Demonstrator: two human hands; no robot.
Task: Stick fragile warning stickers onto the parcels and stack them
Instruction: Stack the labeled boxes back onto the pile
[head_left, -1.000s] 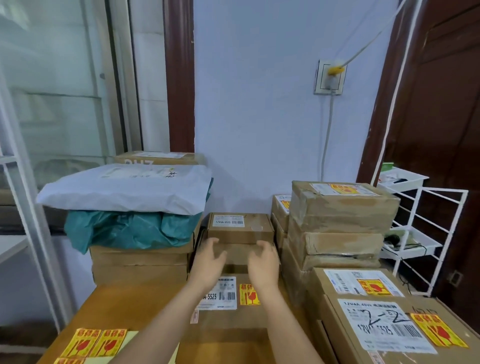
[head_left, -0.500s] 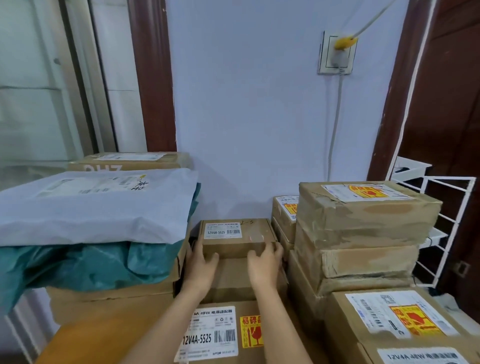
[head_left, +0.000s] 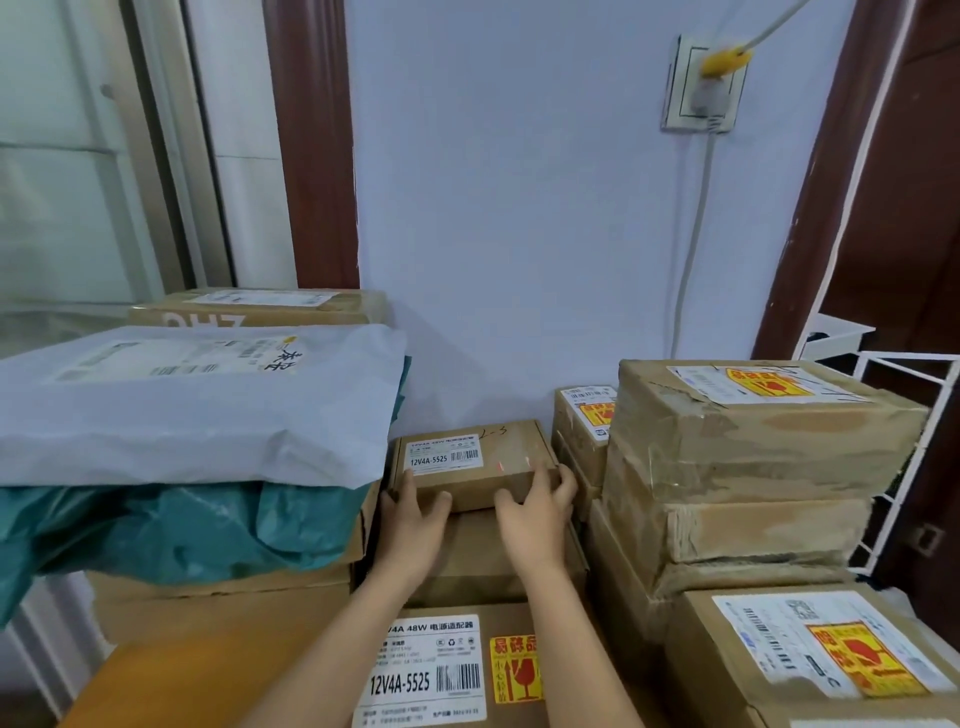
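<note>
A small brown parcel (head_left: 483, 457) with a white 12V4A-5525 label and no yellow sticker sits on top of another box against the wall. My left hand (head_left: 413, 525) grips its left front corner, and my right hand (head_left: 537, 512) grips its right front corner. Below my wrists lies a larger parcel (head_left: 467, 670) with a white label and a yellow fragile sticker (head_left: 516, 670). To the right stands a stack of taped parcels (head_left: 753, 467) with a yellow sticker on the top one. A further stickered parcel (head_left: 810, 660) lies at the lower right.
A grey mailer bag (head_left: 197, 405) over a teal bag (head_left: 171, 530) rests on boxes at the left, overhanging beside the small parcel. A white wire rack (head_left: 904, 457) stands at the right. A wall socket (head_left: 701, 83) with a cable hangs above.
My hands moved forward from above the near parcel to the small parcel at the wall and took hold of its front corners. The view came closer to the stacks.
</note>
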